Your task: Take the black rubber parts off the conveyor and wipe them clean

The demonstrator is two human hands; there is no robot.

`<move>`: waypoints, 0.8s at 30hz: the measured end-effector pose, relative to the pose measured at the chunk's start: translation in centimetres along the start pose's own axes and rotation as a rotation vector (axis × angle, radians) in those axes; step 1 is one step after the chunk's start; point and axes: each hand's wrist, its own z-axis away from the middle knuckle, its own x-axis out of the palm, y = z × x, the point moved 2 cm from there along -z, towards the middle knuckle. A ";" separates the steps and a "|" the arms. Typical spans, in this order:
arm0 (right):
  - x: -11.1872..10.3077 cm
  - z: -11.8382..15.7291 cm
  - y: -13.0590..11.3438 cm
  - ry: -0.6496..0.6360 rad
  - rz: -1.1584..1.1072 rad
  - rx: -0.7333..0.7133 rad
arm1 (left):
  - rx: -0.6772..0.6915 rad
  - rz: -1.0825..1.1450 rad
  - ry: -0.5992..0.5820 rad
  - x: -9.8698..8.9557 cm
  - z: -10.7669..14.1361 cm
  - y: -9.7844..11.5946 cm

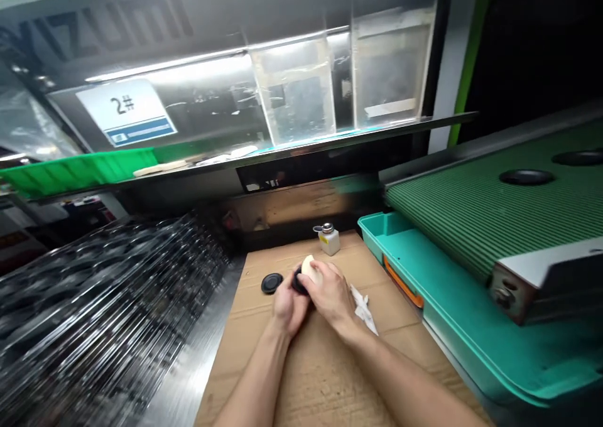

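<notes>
Above the cardboard sheet (325,364), my left hand (289,308) holds a round black part (298,281), its fingers wrapped round the lower side. My right hand (328,289) grips a cream-coloured pad (308,267) and presses it against the black part; most of that part is covered by the fingers. Another round black part (272,282) lies flat on the cardboard, just left of my hands. Beyond them stands a small white bottle (329,240) with a metal top. A crumpled white tissue (363,311) lies beside my right wrist.
Stacked clear trays with black round parts (108,276) fill the left side. At right, a green conveyor belt (471,220) carries two black discs (526,176) above a teal bin (452,333). A green tray (85,171) rests on the ledge at upper left.
</notes>
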 end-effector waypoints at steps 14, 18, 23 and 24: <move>2.6 1.5 -1.4 -0.108 0.311 -0.191 | -0.177 0.172 -0.113 -1.2 -0.1 -0.8; 2.2 1.6 -1.6 -0.104 0.350 -0.186 | -0.176 0.161 -0.111 -1.2 -0.2 -0.9; 2.2 1.8 -1.6 -0.098 0.416 -0.177 | -0.150 0.136 -0.088 -1.3 -0.3 -0.7; 2.2 1.8 -1.5 -0.102 0.421 -0.193 | -0.156 0.130 -0.086 -1.4 -0.4 -0.6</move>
